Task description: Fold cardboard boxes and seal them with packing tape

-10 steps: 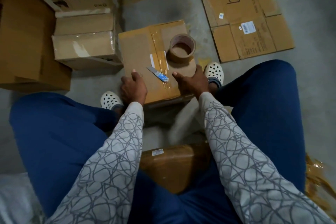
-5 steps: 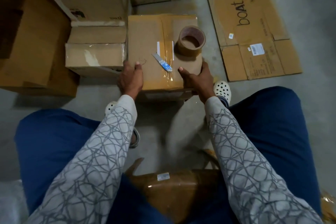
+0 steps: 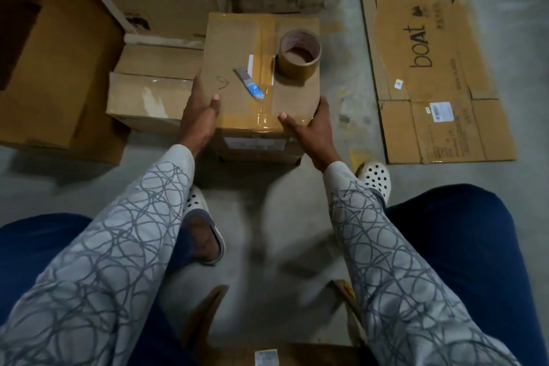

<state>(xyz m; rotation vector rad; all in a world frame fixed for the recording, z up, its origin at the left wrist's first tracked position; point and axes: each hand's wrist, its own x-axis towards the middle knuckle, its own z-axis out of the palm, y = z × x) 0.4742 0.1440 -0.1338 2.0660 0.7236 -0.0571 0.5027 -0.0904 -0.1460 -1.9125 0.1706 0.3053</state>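
The cardboard box (image 3: pixel 234 47) stands closed on the concrete floor (image 3: pixel 341 134), in front of the seated person's knees. A glossy strip of clear packing tape (image 3: pixel 266 120) runs along its top seam and down over the near edge. Both hands clasp it at the near end. The left hand (image 3: pixel 200 116) holds the near left corner, its thumb lying on the top face and its fingers stretched along the left side wall. The right hand (image 3: pixel 310 128) holds the near right corner in the same way, thumb on the taped top and fingers wrapped down the right wall. The box thus sits between the two palms, its far end reaching well beyond the fingertips. A roll of brown tape (image 3: pixel 300 55) rests on the lid near the far right, just right of the seam. A small cutter with a blue handle (image 3: pixel 249 83) lies slantwise near the middle, between the roll and the left thumb, touching neither hand. The box's left wall is just beside a stack of smaller cartons (image 3: pixel 148 98). A flattened carton printed "boAt" (image 3: pixel 430 77) lies on the floor well to the right. White perforated clogs (image 3: pixel 372 175) show beside the patterned sleeves (image 3: pixel 386 246).
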